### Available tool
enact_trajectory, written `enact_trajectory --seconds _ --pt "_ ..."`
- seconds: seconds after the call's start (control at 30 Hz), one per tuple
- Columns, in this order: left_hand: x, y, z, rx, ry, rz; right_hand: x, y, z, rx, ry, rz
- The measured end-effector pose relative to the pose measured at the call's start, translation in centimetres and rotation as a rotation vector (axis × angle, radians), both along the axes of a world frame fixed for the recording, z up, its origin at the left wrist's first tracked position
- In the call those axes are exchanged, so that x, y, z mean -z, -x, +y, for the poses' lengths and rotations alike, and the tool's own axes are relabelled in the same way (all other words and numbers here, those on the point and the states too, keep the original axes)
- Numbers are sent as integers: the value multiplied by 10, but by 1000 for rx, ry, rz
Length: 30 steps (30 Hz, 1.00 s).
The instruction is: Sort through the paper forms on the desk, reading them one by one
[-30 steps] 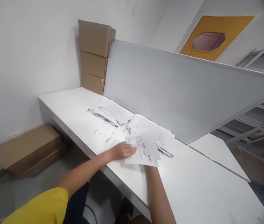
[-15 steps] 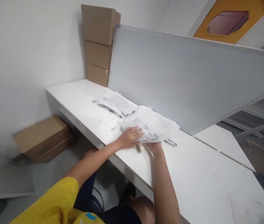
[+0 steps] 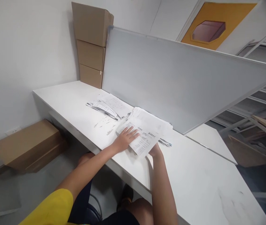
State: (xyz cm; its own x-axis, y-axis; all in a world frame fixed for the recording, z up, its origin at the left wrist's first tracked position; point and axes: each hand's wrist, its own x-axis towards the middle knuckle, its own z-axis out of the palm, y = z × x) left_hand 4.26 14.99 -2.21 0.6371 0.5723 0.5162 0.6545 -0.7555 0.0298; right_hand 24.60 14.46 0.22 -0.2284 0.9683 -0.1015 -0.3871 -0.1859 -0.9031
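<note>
My left hand (image 3: 125,139) lies flat with its fingers spread on a printed paper sheet (image 3: 144,143). My right hand (image 3: 156,150) grips this sheet at its lower right edge, its fingers mostly hidden beneath the paper. Behind the sheet, a pile of white papers (image 3: 147,118) rests against the foot of the whiteboard. Farther left, another spread of printed papers (image 3: 107,107) lies on the white table (image 3: 194,175). Dark-edged papers (image 3: 165,142) poke out to the right of the pile.
A whiteboard (image 3: 170,75) leans along the table's back edge. Stacked cardboard boxes (image 3: 90,47) stand at the far left corner. Another cardboard box (image 3: 29,140) sits low beside the table. Shelving (image 3: 259,106) fills the right side, near a yellow door (image 3: 219,18).
The sheet has turned and come down toward the front, covering the small cream block that showed beneath it. The camera view has shifted to the right.
</note>
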Motion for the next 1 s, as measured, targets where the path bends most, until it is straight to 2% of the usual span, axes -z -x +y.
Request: enact_trajectory --seconds 0.17,0.27,0.37,0.47,0.6,0.7,0.8,0.9,1.0 --pt "5 0 6 -147 23 -142 -10 14 -6 109 -64 -41" --pt "5 0 7 -151 32 -201 -9 27 -8 188 -126 -115" --pt "4 0 7 -195 65 -238 -5 32 -7 208 -96 -146" --pt "2 -1 7 -175 94 -234 -2 29 -4 208 -56 -146" --pt "2 0 9 -147 167 -274 -2 18 0 328 -70 -198" --pt "3 5 14 -190 306 -481 -5 9 1 410 -113 -271" --pt "5 11 23 -194 483 -839 -9 2 0 453 -166 -341" --pt "5 13 33 -159 681 -1186 -11 -1 0 486 -206 -400" --pt "6 14 40 -92 876 -1386 -8 -3 2 539 -214 -447"
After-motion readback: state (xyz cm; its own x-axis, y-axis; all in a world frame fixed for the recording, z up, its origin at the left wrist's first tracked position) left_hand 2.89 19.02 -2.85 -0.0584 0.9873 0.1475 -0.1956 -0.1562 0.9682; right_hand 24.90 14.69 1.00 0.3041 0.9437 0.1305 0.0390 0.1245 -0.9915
